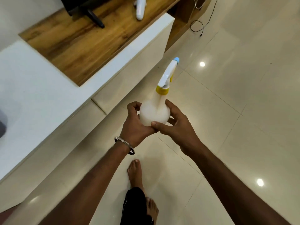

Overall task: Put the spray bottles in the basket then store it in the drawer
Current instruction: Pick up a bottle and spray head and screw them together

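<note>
A white spray bottle (pixel 155 113) with a yellow collar, white trigger head and blue nozzle tip is held in front of me over the floor, nozzle pointing away. My left hand (pixel 134 125) cups its round base from the left. My right hand (pixel 176 123) grips it from the right, thumb across the bottom. A second white spray bottle (pixel 140 8) lies on the wooden top of the cabinet at the far upper middle. No basket is in view, and I cannot tell a drawer front apart on the cabinet.
A low white cabinet (pixel 53 101) with a wooden inset top (pixel 78 44) runs along the left. A black TV stand foot (pixel 95 17) rests on the wood. A black cable (pixel 201 26) trails on the glossy tiled floor at upper right. My bare feet (pixel 135 172) stand below.
</note>
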Available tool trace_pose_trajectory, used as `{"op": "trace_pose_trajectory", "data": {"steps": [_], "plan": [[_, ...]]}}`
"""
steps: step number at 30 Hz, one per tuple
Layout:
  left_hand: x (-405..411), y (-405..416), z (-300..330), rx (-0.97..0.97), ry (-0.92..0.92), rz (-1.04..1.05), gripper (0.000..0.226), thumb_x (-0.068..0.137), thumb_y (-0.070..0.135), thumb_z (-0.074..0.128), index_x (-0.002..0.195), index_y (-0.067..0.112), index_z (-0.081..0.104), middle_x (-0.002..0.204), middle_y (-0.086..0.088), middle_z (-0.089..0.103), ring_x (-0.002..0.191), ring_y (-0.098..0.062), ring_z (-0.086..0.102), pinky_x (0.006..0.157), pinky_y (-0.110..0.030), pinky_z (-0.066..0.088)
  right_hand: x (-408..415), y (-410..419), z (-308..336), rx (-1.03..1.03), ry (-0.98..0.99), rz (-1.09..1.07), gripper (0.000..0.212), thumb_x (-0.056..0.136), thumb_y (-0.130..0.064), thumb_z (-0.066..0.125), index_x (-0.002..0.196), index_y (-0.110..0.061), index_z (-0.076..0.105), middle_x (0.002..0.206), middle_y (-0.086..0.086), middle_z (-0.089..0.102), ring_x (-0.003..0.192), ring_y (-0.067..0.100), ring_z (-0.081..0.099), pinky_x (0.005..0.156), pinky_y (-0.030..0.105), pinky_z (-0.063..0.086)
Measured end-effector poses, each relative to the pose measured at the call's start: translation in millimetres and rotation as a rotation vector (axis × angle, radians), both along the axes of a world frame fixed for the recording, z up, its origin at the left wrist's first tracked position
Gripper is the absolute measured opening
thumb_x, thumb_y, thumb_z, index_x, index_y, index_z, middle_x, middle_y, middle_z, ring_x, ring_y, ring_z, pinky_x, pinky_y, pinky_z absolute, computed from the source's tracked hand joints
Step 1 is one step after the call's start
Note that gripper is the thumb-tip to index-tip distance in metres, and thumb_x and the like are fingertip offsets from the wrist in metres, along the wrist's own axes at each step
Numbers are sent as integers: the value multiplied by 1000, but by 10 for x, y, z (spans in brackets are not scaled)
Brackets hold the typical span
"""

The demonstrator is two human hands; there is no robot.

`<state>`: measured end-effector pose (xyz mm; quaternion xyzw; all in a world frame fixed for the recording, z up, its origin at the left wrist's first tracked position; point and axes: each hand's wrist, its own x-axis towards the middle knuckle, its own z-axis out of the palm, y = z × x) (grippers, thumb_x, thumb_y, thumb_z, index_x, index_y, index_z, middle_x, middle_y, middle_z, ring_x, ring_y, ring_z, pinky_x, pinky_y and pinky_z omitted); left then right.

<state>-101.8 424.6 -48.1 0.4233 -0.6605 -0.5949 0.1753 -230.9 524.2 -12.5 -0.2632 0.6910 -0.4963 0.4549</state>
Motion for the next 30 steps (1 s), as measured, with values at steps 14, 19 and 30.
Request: {"op": "trace_pose_trajectory", "data": {"steps": [14,19,30], "plan": [[1708,-549,1380,-100,66,64,69,72,32,81,133,29,47,128,14,59,114,0,57,84,-28,58,1067,-748,1255,-172,57,340,77,75,-23,84,141,-38,47,132,-5,60,116,23,62,85,51,59],[2430,-809,1734,-87,70,146,64,74,32,79,131,27,50,128,12,59,112,-5,61,92,-37,55,1662,-1185,1549,-201,41,452,77,76,-21,84,141,-39,48,137,-7,58,121,22,59,90,52,57],[3951,-1496,2309,-126,22,336,70,74,24,81,134,25,45,121,2,59,106,-13,65,92,-38,55,3073,-2310,1952,-231,0,642,76,72,-16,86,135,-42,54,138,-11,54,120,12,59,83,41,61]]}}
